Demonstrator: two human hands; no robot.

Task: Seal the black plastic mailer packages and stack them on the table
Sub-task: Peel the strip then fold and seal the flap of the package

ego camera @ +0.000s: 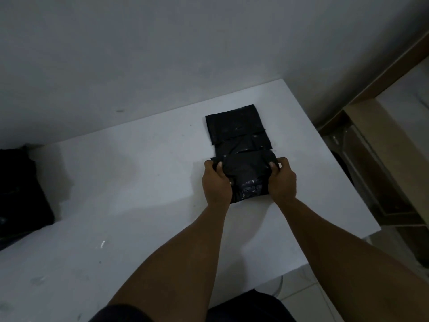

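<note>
Black mailer package (247, 175) on bench (139, 182), gripped at its 9 and 3 o'clock edges by curled fingers (210, 164) of left hand (216, 182) and right hand (282, 182); stack (234, 125) lies touching at 12 o'clock, both hands equally near.

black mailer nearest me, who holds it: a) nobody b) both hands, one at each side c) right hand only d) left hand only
b: the left hand grips the black mailer at its left edge and the right hand grips its right edge.
</note>
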